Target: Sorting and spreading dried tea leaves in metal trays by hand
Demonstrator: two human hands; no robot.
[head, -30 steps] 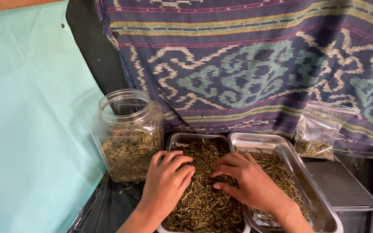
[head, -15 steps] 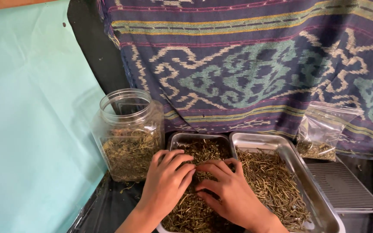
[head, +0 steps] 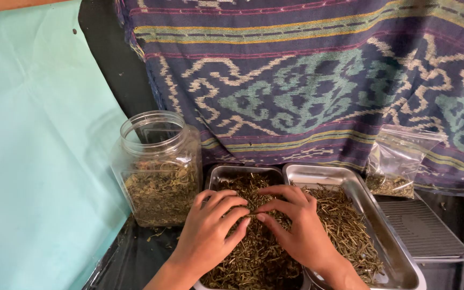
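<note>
Raking dried herbs (head: 253, 258) in a steel tray (head: 222, 174) — left hand (head: 210, 231), right hand (head: 296, 225) both loosely spread, grasping nothing

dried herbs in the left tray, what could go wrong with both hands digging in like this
1. The dried herbs are heaped in the left tray, and the left hand and right hand press into them, so bits may spill; a few already lie beside the jar.
2. The open jar stands close to the left hand; a nudge might tip it.
</note>
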